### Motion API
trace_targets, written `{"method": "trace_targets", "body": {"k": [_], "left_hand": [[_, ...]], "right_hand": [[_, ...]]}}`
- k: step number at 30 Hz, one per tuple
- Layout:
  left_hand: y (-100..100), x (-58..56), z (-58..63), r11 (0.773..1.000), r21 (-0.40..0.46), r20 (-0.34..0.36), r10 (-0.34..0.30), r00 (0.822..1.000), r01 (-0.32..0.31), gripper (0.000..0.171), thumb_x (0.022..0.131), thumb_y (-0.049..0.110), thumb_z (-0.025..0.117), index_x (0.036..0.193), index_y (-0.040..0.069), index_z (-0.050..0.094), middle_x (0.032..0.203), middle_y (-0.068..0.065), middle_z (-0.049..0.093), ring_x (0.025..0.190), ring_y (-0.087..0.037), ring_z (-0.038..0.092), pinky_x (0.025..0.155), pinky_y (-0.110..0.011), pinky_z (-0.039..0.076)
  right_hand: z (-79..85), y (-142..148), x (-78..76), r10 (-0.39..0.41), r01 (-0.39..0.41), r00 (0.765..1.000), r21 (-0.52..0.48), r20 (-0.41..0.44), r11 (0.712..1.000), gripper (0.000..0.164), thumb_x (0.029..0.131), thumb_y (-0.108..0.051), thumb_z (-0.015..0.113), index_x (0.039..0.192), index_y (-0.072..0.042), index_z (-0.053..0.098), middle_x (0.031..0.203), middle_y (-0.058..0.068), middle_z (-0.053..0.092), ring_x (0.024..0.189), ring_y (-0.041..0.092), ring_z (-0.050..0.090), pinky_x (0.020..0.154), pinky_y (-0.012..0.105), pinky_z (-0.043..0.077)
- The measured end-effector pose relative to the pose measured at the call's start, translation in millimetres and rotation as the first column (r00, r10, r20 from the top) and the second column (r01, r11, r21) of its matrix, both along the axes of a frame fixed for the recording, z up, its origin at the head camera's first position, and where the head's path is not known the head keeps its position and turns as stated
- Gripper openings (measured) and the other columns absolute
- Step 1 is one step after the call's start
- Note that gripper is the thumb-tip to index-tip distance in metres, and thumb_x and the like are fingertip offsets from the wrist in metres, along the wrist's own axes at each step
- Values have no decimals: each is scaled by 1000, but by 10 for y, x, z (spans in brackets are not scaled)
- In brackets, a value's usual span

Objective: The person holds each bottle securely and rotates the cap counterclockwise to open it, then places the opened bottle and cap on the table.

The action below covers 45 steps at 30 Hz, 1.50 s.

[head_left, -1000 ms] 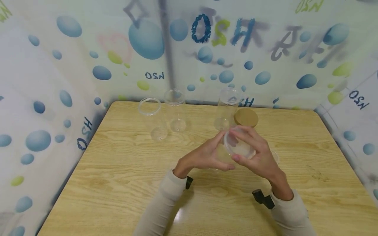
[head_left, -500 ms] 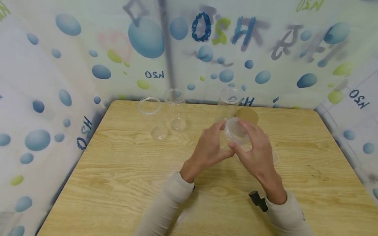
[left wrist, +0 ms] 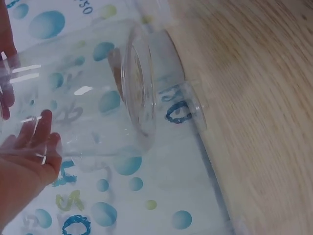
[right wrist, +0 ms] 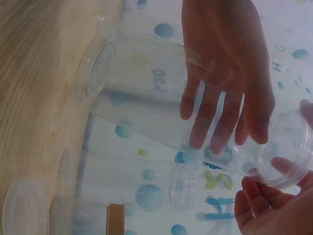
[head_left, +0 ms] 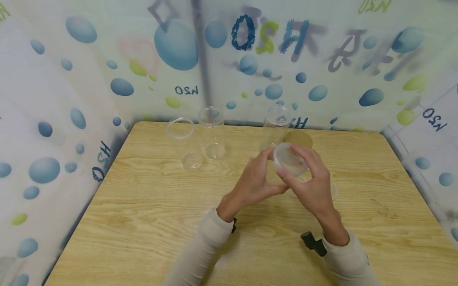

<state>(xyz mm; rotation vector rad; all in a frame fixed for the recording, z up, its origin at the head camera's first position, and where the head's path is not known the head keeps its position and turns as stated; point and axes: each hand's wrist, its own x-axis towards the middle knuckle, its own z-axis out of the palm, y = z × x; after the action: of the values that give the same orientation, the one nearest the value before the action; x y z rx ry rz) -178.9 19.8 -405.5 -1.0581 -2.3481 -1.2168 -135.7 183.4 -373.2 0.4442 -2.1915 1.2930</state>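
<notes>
In the head view, both hands hold a tall clear plastic jar (head_left: 272,174) above the right half of the table. My left hand (head_left: 252,180) spans its side with thumb and fingers. My right hand (head_left: 314,180) pinches the edge of a translucent round lid (head_left: 290,159) at the jar's top, thumb in front and fingers behind. Whether that lid is fully seated cannot be told. The right wrist view shows the left fingers (right wrist: 205,115) through or behind the clear wall, and the right hand (right wrist: 274,203) at the rim. In the left wrist view, the jar's ringed base (left wrist: 139,93) faces the table.
Two clear jars (head_left: 212,135) (head_left: 186,143) stand at the back left of the wooden table (head_left: 150,214). Another clear jar (head_left: 277,123) is at the back, beside a brown round lid (head_left: 298,139). A clear ring-like rim (head_left: 334,191) shows beyond the right hand.
Both hands have risen slightly and shifted a little with the jar. My right fingers have moved from across the lid to its edge. Over the last half second little differs.
</notes>
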Motion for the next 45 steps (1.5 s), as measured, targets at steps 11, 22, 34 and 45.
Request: {"method": "trace_targets", "body": {"k": [11, 22, 34, 45], "left_hand": [[-83, 10, 12, 945, 204, 283, -308, 908, 257, 94, 74, 18, 88, 148, 14, 30, 138, -3, 50, 123, -14, 51, 103, -28, 44], [-71, -30, -14, 979, 122, 163, -180, 970, 161, 87, 75, 22, 86, 145, 5, 36, 133, -7, 55, 120, -17, 55, 104, -30, 45], [-17, -22, -48, 991, -94, -43, 88, 995, -92, 83, 77, 43, 83, 140, 5, 43, 123, -4, 61, 110, -19, 61, 88, -40, 48], [-59, -65, -30, 993, 48, 135, -113, 984, 107, 85, 76, 30, 86, 144, 7, 38, 130, -5, 58, 116, -17, 57, 100, -32, 47]], "right_hand": [[18, 102, 10, 282, -277, 959, -90, 39, 957, 66, 73, 13, 75, 135, 2, 56, 136, 11, 54, 117, 21, 52, 91, 23, 44], [55, 181, 3, 209, -214, 976, 87, 68, 973, 72, 86, -20, 77, 149, -8, 44, 150, 10, 45, 131, 19, 43, 99, 36, 38], [14, 123, 0, -103, 127, 991, 320, -89, 939, 62, 74, -27, 86, 127, -5, 63, 120, 19, 65, 102, 36, 55, 74, 49, 45], [26, 170, -21, 58, -44, 997, 261, -49, 964, 64, 73, -7, 83, 134, -5, 61, 136, 14, 59, 109, 27, 51, 77, 33, 44]]}}
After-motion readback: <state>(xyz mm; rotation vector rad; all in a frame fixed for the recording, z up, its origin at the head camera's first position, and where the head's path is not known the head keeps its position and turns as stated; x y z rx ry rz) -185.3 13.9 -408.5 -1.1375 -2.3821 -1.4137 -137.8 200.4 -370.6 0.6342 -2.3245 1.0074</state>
